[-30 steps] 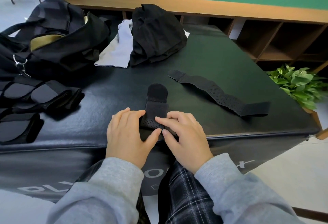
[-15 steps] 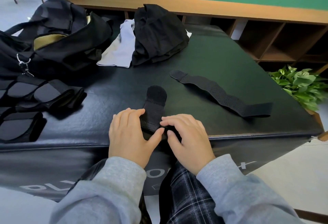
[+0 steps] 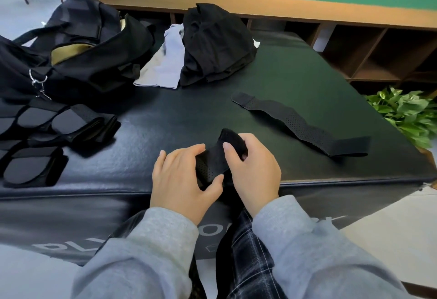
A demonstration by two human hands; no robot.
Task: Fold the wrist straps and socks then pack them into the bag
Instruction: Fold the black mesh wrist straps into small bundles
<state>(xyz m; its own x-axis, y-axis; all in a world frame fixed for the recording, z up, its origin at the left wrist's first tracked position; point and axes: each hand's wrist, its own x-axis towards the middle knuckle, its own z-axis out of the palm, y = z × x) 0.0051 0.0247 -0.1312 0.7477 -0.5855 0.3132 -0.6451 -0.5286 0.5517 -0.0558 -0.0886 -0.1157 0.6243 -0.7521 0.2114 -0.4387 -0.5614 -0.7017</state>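
Both hands meet at 6 o'clock on the padded black table [image 3: 165,119]: the left hand [image 3: 182,180] and right hand [image 3: 255,171] pinch a perforated black wrist strap [image 3: 212,161], folding it. A second strap [image 3: 300,123], long and wavy, lies flat at 3 o'clock; the black fabric bag [image 3: 94,57] sits at 10 o'clock.

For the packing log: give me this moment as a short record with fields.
surface: black padded table
in hands: wrist strap, partly folded
left hand: holds the strap's near part
right hand: grips its far end, lifted off the table
not yet folded: second wrist strap, flat to the right
bag: far left, open
behind: white garment beside black clothing
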